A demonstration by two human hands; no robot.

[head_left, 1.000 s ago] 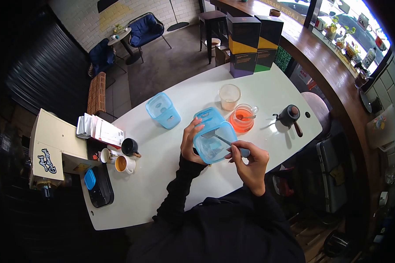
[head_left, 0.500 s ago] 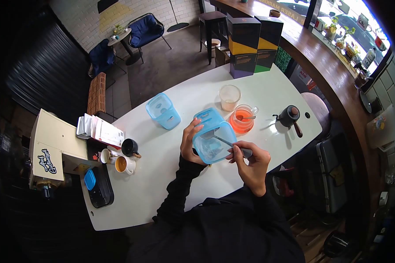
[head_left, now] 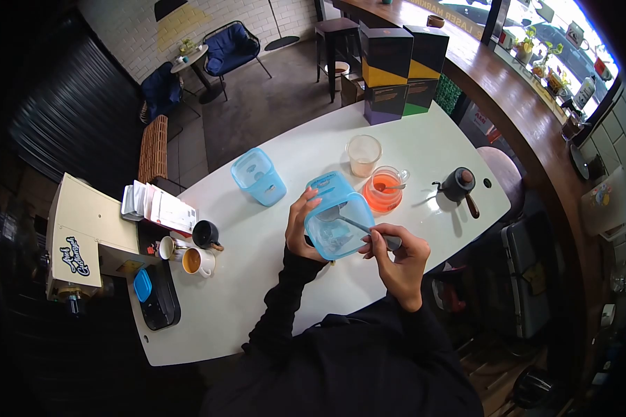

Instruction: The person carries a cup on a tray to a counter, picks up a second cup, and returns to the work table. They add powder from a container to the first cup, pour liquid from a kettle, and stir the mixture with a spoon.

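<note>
My left hand [head_left: 300,224] is wrapped around a light-blue plastic container [head_left: 332,185], tilted so that its open mouth faces me. Between thumb and fingers, my right hand [head_left: 400,260] grips a spoon [head_left: 355,223] with a grey handle; its bowl reaches inside the container. A whitish residue shows on the container's inner wall. Just beyond it stands a glass server [head_left: 382,201] of orange-red liquid with a small spoon in it. Behind that is a clear cup [head_left: 364,156]. A second blue container [head_left: 263,182] stands open to the left.
A black kettle [head_left: 458,183] with a wooden handle stands at right. Stacked dark boxes [head_left: 386,62] rise at the table's far edge. Mugs, one holding brown liquid [head_left: 196,262], a black tray [head_left: 163,306] and a cream machine [head_left: 80,233] line the left end.
</note>
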